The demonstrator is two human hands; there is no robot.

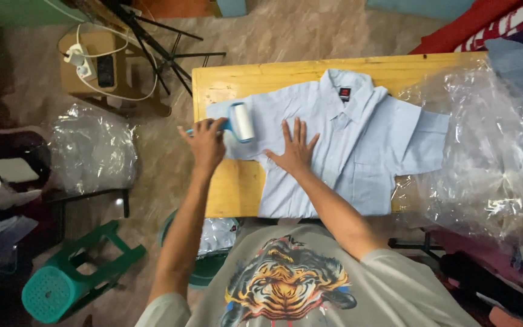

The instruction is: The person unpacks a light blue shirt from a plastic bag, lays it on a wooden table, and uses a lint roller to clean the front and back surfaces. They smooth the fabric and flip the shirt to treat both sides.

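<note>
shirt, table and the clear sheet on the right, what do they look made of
Shirt: likely thin woven fabric, matte pale blue, softly creased. Table: wood by its look, yellowish with grain and a slight sheen. Clear sheet: thin plastic film, see-through, crinkled, with glossy highlights.

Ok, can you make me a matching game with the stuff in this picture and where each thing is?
Things:
1. lint roller
2. right hand
3. plastic stool
4. clear plastic wrap

Places:
A. tipped over on the floor
B. flat on the shirt
C. on the table's right end
D. gripped in the left hand, on a sleeve

Pairs: 1-D, 2-B, 3-A, 4-C
</note>
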